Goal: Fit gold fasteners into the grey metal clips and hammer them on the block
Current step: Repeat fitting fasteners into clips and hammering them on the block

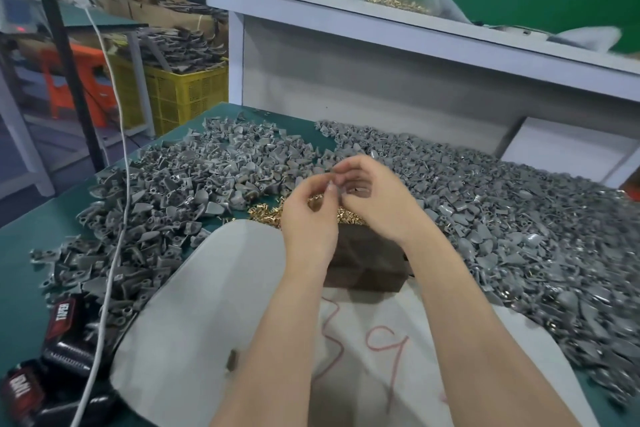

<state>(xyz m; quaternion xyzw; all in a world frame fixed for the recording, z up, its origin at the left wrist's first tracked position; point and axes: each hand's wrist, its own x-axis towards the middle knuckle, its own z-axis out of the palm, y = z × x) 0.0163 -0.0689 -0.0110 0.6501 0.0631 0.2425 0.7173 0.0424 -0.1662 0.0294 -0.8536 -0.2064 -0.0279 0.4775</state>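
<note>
Green bench (27,253) heaped with grey metal clips (519,218); small gold fasteners (266,215) piled behind dark block (367,270). Over block, right hand (377,201) pinches one clip (341,181); left hand (308,218) fingers pinched, content blurred. Fitting step, I judge; hammering and big heap left.

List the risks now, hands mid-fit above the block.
The right hand holds a grey clip above the block with the left hand pinching at it; a slip probably loses it among the loose clips. The white cable crosses the left pile and could snag or drag parts.
</note>
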